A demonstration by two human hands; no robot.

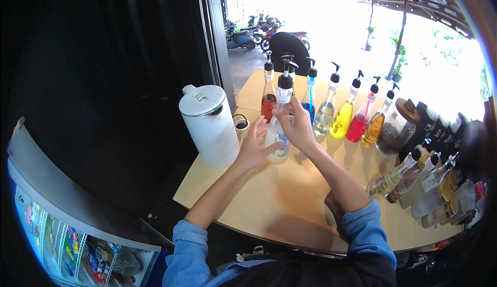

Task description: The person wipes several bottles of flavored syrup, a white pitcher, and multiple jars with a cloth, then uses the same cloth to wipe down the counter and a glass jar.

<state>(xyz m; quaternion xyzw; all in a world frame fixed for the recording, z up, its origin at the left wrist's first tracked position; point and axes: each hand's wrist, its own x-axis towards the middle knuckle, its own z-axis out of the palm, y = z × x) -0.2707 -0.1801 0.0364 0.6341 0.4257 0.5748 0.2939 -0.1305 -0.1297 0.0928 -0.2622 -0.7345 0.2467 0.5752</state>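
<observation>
My right hand point(298, 126) grips a glass pump bottle point(278, 153) by its neck and shoulder. The bottle has a black pump head, a pale cloudy filling and a blue printed design, and it stands close to upright over the wooden table. At its left side is my left hand point(255, 142), fingers spread and thumb across the front of the glass; whether it touches is hard to tell. Just behind stands a pump bottle of reddish-brown syrup point(268, 106), partly covered by the held one. A blue-filled bottle point(308, 106) shows beyond my right hand.
A white electric kettle point(209, 131) stands on the table point(248, 209) at left. Rightward run pump bottles with clear, yellow point(343, 120), red point(357, 126) and amber point(373, 131) liquids, then a wooden-lidded jar point(394, 131). More bottles point(392, 178) crowd the right edge. A lit fridge point(77, 248) is lower left.
</observation>
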